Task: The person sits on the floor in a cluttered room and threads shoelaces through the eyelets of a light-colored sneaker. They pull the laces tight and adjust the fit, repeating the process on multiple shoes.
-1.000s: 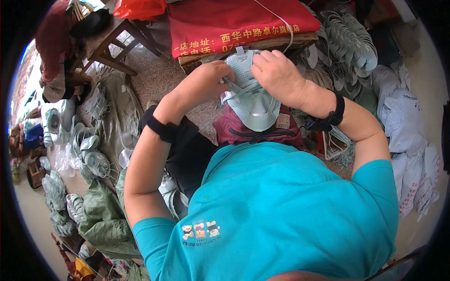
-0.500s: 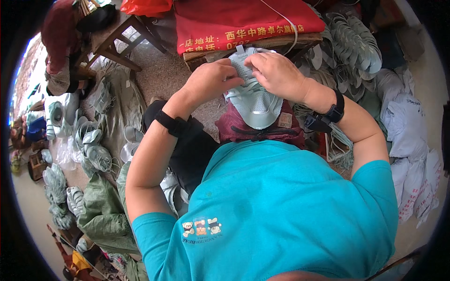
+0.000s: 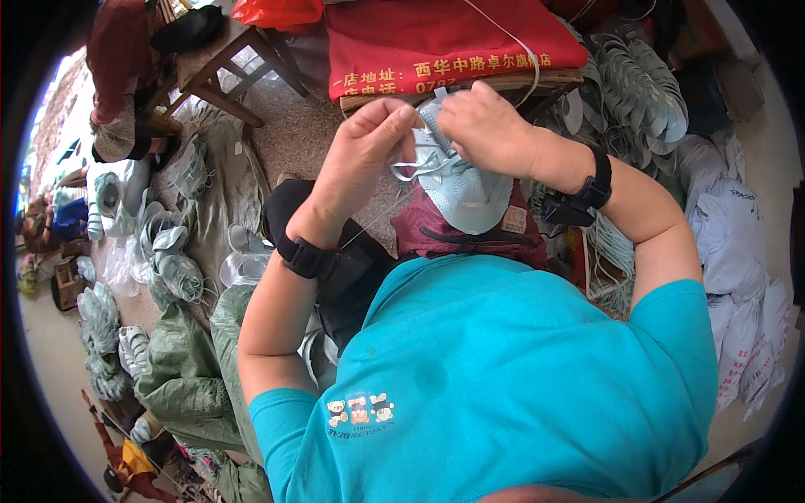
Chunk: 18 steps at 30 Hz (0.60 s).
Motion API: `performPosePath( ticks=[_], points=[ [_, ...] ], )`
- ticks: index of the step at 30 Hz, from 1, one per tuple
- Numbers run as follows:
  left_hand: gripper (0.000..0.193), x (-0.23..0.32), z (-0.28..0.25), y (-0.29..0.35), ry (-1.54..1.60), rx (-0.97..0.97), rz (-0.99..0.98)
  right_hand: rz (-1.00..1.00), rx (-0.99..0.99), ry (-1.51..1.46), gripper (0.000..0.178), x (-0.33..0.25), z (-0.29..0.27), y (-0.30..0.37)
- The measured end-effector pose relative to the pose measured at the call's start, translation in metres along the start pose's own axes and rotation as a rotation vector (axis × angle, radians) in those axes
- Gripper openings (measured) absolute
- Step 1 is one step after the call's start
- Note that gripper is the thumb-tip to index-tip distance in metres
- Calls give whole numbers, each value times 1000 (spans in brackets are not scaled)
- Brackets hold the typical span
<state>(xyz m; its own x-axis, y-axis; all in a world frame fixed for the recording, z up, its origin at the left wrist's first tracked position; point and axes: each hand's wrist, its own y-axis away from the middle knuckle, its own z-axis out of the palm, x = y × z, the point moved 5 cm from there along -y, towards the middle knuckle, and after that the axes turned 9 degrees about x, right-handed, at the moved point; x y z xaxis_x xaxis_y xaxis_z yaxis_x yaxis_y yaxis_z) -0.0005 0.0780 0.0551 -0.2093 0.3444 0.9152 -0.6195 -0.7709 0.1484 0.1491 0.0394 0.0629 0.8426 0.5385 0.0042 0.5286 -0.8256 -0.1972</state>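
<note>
A pale grey-white sneaker upper (image 3: 470, 201) lies on the maroon cloth over my lap, its toe toward me. My left hand (image 3: 365, 151) is raised at the left of its lacing, thumb and forefinger pinched on what looks like a white shoelace. A loop of the shoelace (image 3: 406, 173) hangs out beside the upper. Over the right side of the lacing, my right hand (image 3: 490, 130) has its fingers curled closed; what they grip is hidden. A pull tab (image 3: 440, 93) stands up at the far end of the upper.
Just beyond the upper is a wooden stand covered with a red cloth (image 3: 453, 42). Bundles of grey shoe parts (image 3: 641, 88) hang at far right, above white sacks (image 3: 734, 226). On the left are a wooden stool (image 3: 222, 71), more uppers (image 3: 172, 260) and a green sack (image 3: 184, 377).
My left hand has lifted away from the upper, up and to the left, and a lace loop now sticks out. The right hand stays at the lacing, its fingers more curled.
</note>
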Motion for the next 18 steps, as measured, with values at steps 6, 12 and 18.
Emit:
performPosePath(
  ticks=[6,12,18],
  points=[
    [21,-35,-16,11,-24,153,-21,81,-100,-263,17,1,12,-9],
    [20,-38,-19,24,-13,139,-119,490,18,-1071,10,30,-3,-20],
    [17,-37,-19,20,-63,132,64,443,-148,-1314,8,-29,-10,-8]
  ],
)
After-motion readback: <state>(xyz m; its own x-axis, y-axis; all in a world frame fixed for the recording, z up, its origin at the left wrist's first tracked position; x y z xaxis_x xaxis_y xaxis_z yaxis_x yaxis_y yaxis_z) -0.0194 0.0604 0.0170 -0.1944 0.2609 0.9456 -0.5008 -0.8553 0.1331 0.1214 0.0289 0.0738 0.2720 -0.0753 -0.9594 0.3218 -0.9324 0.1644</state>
